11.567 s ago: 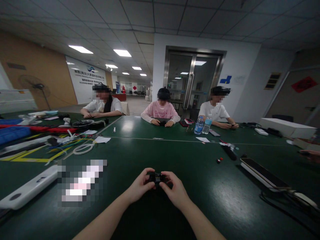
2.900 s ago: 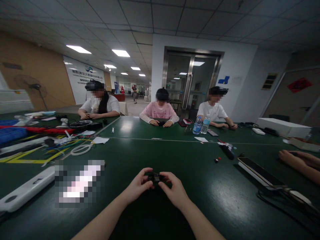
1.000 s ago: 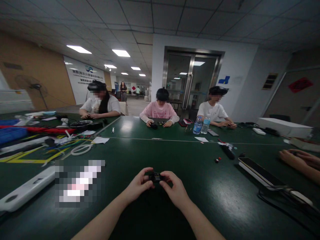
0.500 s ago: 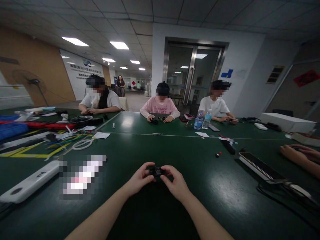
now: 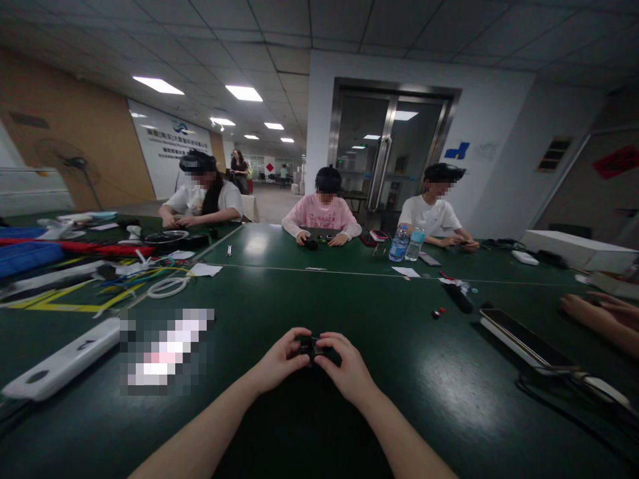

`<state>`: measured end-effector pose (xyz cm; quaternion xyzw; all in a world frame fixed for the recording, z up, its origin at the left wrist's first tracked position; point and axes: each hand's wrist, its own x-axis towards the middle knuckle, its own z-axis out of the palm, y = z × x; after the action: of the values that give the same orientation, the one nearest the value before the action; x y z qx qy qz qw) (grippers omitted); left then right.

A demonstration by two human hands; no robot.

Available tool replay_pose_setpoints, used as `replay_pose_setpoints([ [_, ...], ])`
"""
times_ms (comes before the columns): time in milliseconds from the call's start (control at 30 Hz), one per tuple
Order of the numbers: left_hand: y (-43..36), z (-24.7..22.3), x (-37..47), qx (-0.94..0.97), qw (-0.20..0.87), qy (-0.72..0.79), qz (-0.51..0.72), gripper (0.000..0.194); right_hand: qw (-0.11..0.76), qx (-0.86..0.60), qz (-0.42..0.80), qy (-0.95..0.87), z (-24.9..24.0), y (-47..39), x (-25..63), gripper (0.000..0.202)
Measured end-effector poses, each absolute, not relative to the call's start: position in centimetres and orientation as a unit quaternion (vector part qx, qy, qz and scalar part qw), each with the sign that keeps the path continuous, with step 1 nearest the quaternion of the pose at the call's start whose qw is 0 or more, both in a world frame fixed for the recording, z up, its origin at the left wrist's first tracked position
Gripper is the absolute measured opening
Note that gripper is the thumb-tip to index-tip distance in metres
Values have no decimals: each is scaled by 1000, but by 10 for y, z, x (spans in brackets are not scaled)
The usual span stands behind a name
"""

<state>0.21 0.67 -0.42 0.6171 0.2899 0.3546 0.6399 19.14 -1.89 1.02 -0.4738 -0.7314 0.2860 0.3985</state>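
Both my hands come together over the near middle of the dark green table. Between them is a small black part, too small and dark for me to tell its kind. My left hand is closed on its left side, thumb below and fingertips above. From the right, my right hand pinches it with thumb and forefinger. The fingers cover much of the part.
A white power strip and a blurred-out bright object lie to my left. On the right are a phone on a white box, cables and small red-black bits. Two water bottles stand farther off. Several people sit around the table.
The black part looks turned between my fingers, and my right fingers have shifted a little to the left over it. The view has tilted slightly.
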Motion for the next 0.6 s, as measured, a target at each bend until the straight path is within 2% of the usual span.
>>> replay_pose_setpoints([
  [233, 6, -4, 3, 626, 634, 290, 349, 41, 374, -482, 273, -744, 16, -22, 191, 17],
  [600, 3, 4, 1, 636, 609, 323, 346, 43, 446, -509, 281, -681, 19, -20, 206, 18],
])
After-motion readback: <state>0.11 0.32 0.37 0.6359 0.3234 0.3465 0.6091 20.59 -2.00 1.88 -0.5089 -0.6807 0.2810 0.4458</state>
